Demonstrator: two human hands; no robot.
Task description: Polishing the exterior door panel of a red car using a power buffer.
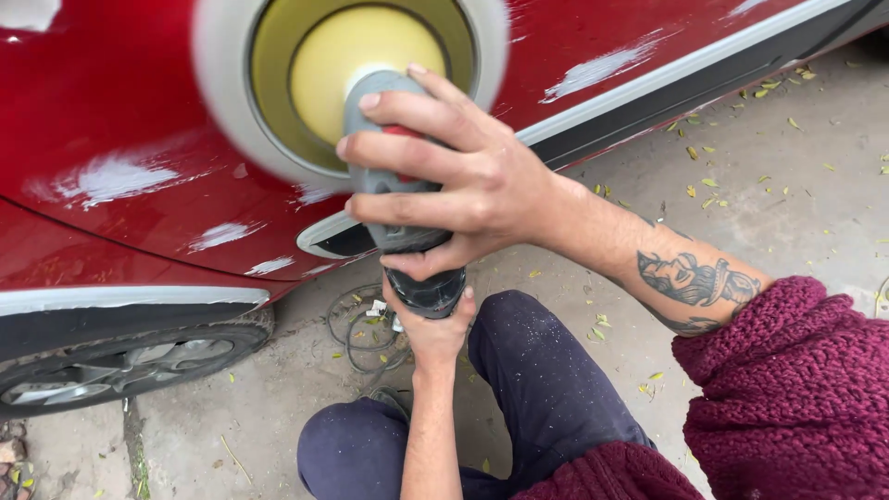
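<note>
Clearly, the right hand (463, 176) was clenched over the grey head of the polisher (394, 167), fingers (407, 153) wrapping it from three o'clock, while the left hand (433, 326) gripped its black tail at six o'clock. The blurred pad (241, 102) sat against the red car panel (120, 102) at eleven o'clock. Tilting could probably burn the paint; the cord (356, 329) near the knee might snag.
</note>
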